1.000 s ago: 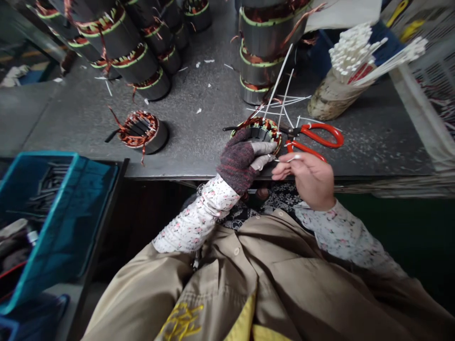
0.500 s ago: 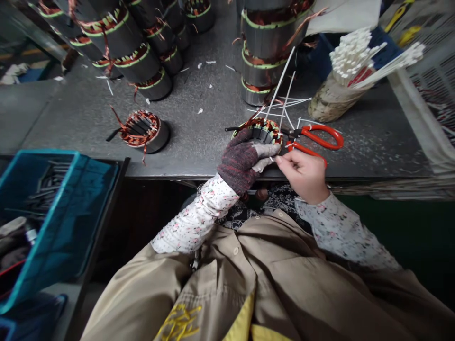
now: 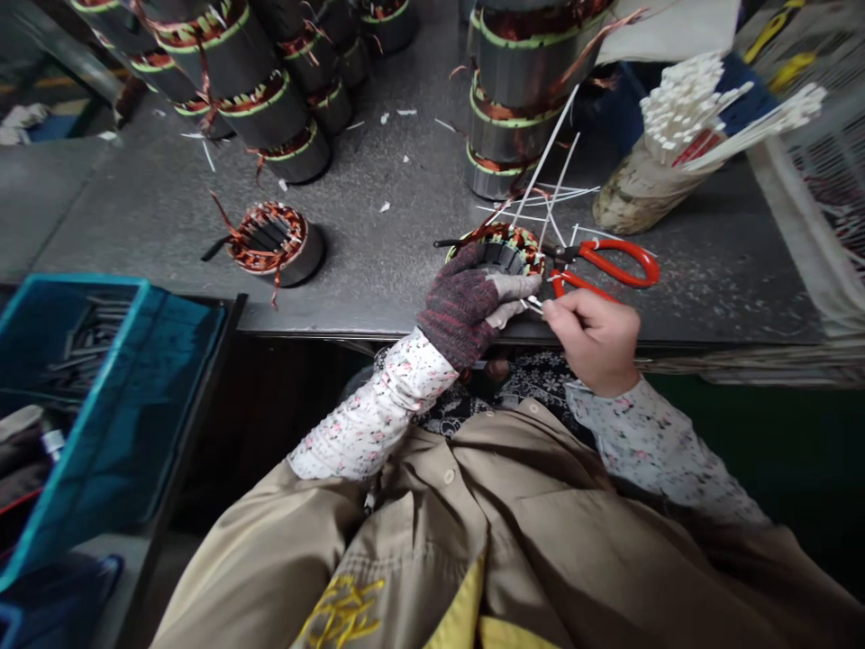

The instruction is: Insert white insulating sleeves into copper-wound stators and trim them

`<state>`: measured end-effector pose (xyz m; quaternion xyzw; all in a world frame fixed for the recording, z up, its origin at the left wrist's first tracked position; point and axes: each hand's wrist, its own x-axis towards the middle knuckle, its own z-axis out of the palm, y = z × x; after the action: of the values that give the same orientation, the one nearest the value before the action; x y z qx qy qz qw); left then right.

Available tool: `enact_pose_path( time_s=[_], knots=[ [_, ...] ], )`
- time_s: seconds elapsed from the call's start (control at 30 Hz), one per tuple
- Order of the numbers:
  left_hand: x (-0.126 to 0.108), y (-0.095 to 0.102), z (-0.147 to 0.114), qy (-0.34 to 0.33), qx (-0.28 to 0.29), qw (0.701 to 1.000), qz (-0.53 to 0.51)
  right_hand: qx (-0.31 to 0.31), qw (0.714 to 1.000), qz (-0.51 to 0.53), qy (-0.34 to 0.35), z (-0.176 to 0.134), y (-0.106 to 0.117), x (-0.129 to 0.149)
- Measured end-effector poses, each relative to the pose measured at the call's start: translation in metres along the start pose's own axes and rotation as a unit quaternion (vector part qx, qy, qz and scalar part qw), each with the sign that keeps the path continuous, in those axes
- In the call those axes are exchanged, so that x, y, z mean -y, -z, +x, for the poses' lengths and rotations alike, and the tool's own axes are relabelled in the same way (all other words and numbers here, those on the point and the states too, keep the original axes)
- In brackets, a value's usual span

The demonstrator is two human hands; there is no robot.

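Note:
My left hand (image 3: 466, 306), in a dark knitted glove with pale fingertips, is closed around the near side of a motor stator (image 3: 520, 238) at the bench edge. Copper windings and white lacing show along the stator's rim, and its near side is covered by the glove. Two long white cords (image 3: 549, 155) rise from its far right side. Bare-fingered, my right hand (image 3: 595, 338) pinches a short length of white cord (image 3: 532, 304) just right of the gloved fingertips. Red-handled scissors (image 3: 650, 268) lie beyond the right hand, their blades pointing at the stator.
Another stator (image 3: 297, 257) stands to the left. Stacked stators (image 3: 504, 135) rise behind, with more (image 3: 297, 153) at back left. A holder (image 3: 625, 194) of white cords stands at right. Loose white cords (image 3: 571, 191) lie between. A teal bin (image 3: 145, 361) sits at lower left.
My right hand has moved slightly right and down, away from the gloved fingertips, with the white cord in its pinch. My left hand keeps its hold on the stator. The view has shifted slightly.

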<state>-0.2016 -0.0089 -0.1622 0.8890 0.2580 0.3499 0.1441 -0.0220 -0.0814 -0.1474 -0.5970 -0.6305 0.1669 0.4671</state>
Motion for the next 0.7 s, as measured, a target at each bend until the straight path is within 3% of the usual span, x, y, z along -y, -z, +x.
enact_pose_path(
  time_s=[0.27,0.43,0.5,0.6,0.7],
  knots=[
    [0.0,0.004,0.003,0.004,0.023,1.0,0.007,0.003,0.999,-0.04,-0.018,0.0,-0.004,-0.001],
    [0.003,0.0,0.001,-0.03,0.005,1.0,0.006,0.008,0.999,-0.046,-0.002,0.006,-0.003,0.006],
    [0.001,0.0,0.001,-0.041,-0.009,0.999,0.02,0.04,0.998,-0.049,0.007,0.007,0.001,0.015],
    [-0.004,0.001,0.002,-0.041,-0.025,0.998,0.041,0.101,0.995,0.004,-0.011,0.006,0.013,0.029],
    [-0.008,0.001,0.003,-0.02,-0.016,0.998,0.053,0.057,0.99,0.129,-0.016,0.004,0.028,0.034]
  ],
)
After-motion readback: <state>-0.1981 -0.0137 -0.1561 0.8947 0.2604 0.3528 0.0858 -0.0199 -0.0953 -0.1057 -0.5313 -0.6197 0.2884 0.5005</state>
